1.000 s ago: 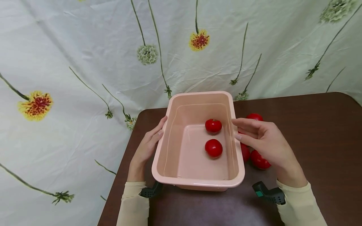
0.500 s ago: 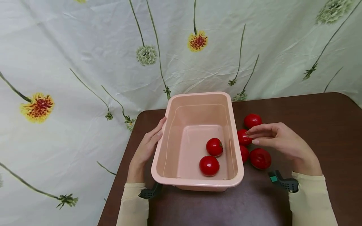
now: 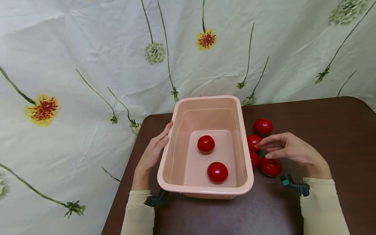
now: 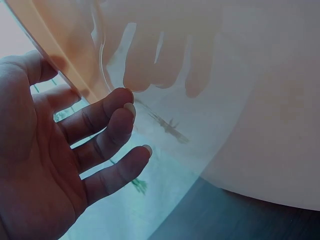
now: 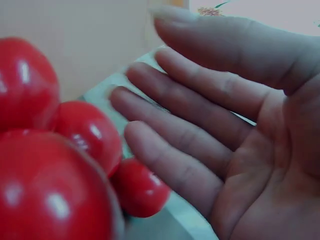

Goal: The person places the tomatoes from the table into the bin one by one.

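Observation:
Two shiny red tomatoes lie apart in the pink plastic bin (image 3: 205, 188): one tomato (image 3: 206, 144) mid-floor, the other tomato (image 3: 217, 172) closer to the front. My left hand (image 3: 151, 152) touches the bin's left rim from outside; in the left wrist view its fingers (image 4: 102, 165) are loosely bent beside the wall. To the bin's right, my right hand (image 3: 293, 151) hovers over several more tomatoes (image 3: 271, 166), holding nothing. The right wrist view has its fingers (image 5: 185, 135) extended beside a large tomato (image 5: 50, 190). The bin's rim partly hides one outside tomato (image 3: 254, 160).
The dark brown table (image 3: 337, 130) extends to the right and in front of the bin. A white cloth with printed flowers (image 3: 117, 49) hangs behind and to the left. Farthest back in the outside group is one tomato (image 3: 262, 126).
My right hand has left the bin's right rim and moved right, over the outside tomatoes. Inside the bin, both tomatoes have rolled: one leftward, one toward the front. My left hand stays put.

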Demonstrator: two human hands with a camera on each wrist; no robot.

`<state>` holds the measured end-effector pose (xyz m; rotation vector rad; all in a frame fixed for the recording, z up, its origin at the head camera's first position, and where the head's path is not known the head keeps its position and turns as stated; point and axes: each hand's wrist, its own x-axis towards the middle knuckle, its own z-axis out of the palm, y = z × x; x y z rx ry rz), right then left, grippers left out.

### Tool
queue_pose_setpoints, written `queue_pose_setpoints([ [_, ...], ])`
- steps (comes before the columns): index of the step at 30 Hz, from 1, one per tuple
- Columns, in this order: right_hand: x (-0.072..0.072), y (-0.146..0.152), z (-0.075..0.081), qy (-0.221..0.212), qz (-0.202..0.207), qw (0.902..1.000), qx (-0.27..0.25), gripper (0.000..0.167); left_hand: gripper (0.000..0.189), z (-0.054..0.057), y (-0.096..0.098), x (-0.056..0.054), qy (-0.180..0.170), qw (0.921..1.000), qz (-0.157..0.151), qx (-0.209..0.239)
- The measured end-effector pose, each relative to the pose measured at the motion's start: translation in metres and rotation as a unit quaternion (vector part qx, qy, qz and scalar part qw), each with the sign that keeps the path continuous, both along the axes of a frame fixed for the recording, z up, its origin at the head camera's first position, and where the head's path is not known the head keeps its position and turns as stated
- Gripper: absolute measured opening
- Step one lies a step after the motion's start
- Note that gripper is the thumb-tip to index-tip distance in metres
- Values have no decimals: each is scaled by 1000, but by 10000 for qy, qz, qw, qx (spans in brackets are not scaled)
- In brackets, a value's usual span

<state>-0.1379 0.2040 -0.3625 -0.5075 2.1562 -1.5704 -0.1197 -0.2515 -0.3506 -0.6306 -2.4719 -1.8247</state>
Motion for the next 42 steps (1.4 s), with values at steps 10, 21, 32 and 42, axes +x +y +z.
queue_pose_setpoints([
  [10,-11,-14,-22,416,-1589,9857,-368,52,49,-1,-4,-6,-37,9999,-86,43],
  [21,-20,-36,-36,311,-1807,9829,146,64,49,-10,-3,-9,77,9999,-59,-33],
  [32,-27,-40,-44,347,-1668,9810,931,70,49,-15,-3,-10,82,9999,-66,-40],
  [42,-29,-41,-44,498,-1498,9667,2011,77,49,-9,-1,-10,19,10000,-25,-46],
])
